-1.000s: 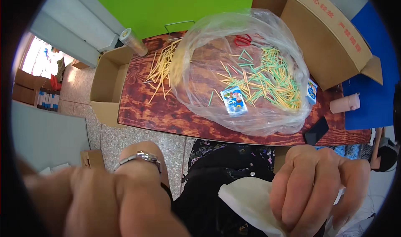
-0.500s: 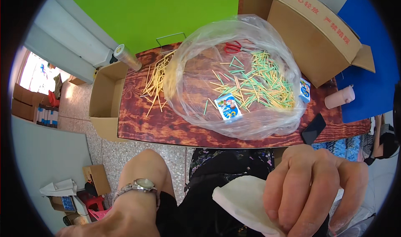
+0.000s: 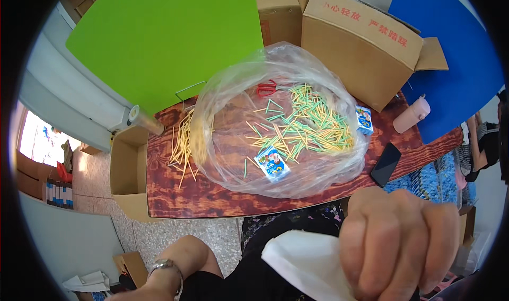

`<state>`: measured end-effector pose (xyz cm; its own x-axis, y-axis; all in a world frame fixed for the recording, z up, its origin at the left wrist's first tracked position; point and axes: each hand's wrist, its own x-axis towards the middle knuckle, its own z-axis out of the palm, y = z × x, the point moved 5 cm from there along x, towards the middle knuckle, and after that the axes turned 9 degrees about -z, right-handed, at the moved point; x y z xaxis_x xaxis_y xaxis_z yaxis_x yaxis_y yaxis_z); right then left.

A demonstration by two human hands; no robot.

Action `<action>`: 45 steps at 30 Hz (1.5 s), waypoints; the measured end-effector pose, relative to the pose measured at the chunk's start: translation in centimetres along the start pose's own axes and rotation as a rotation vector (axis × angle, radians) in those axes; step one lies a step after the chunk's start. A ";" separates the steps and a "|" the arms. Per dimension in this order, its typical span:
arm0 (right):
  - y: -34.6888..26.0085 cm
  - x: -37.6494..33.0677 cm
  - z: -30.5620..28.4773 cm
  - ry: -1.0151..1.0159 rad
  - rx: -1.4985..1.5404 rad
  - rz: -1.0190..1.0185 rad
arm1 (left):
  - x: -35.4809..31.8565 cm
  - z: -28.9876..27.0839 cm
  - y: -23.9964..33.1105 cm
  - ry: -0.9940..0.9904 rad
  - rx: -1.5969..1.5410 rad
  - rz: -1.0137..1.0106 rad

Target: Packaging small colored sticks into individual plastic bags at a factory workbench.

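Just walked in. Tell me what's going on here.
A seated person's right hand is closed on a white tissue held over the lap. The left hand is mostly out of view; only its wrist with a watch shows. On the table, a clear plastic bag holds coloured sticks, red scissors and a small packet.

White tissue [image 3: 305, 261], crumpled, low foreground

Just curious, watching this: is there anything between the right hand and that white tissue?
No. The right hand is closed directly on the white tissue, fingers wrapped over its edge. The plastic bag of sticks lies farther off on the table.
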<state>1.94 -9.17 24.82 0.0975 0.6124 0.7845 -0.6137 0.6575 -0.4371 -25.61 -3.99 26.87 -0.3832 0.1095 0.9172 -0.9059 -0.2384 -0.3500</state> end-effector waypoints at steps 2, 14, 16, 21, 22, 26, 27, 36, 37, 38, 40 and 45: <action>-0.5 -0.4 0.0 0.011 -0.094 -0.114 | -1.0 -0.7 -0.8 0.069 -0.149 -0.083; 2.0 -2.1 -2.5 -0.068 0.198 -0.089 | -4.4 -3.5 -1.1 0.455 0.079 -0.608; 1.6 -0.1 -1.7 -0.156 0.319 -0.131 | -5.3 -4.2 -1.6 0.471 0.085 -0.637; 2.0 -1.7 -1.4 0.084 0.190 -0.133 | -6.5 -4.5 -3.2 0.486 0.046 -0.815; 1.9 -2.2 -1.8 0.196 0.177 -0.200 | -7.0 -4.9 -3.7 0.496 0.053 -0.822; 3.3 -1.7 -3.6 -0.397 0.122 0.151 | -11.9 -6.9 -4.4 -0.010 0.852 -1.193; 4.8 -2.9 -5.1 -0.269 0.133 0.170 | -15.5 -8.2 -5.6 0.261 0.633 -1.306; 9.5 -12.5 -9.9 -0.319 -1.562 -0.136 | -29.5 -6.6 -5.7 0.908 0.155 -1.883; 9.3 -13.6 -10.1 -0.292 -1.581 -0.121 | -30.0 -6.6 -5.7 0.900 0.040 -1.869; 9.3 -14.9 -10.5 -0.304 -1.634 -0.089 | -30.9 -6.4 -5.7 0.891 0.019 -1.892; 8.5 -17.3 -11.4 -0.291 -1.710 -0.043 | -32.6 -5.1 -6.0 0.883 -0.059 -2.006; 3.7 -25.0 -13.4 -0.128 -1.453 0.350 | -33.1 -3.7 -7.1 0.045 0.233 -2.310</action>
<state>7.74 -16.16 -2.38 0.0000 0.8355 0.5496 0.7089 0.3876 -0.5893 -7.15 -2.31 -1.67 0.8778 0.2754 -0.3918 0.3453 0.2031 0.9163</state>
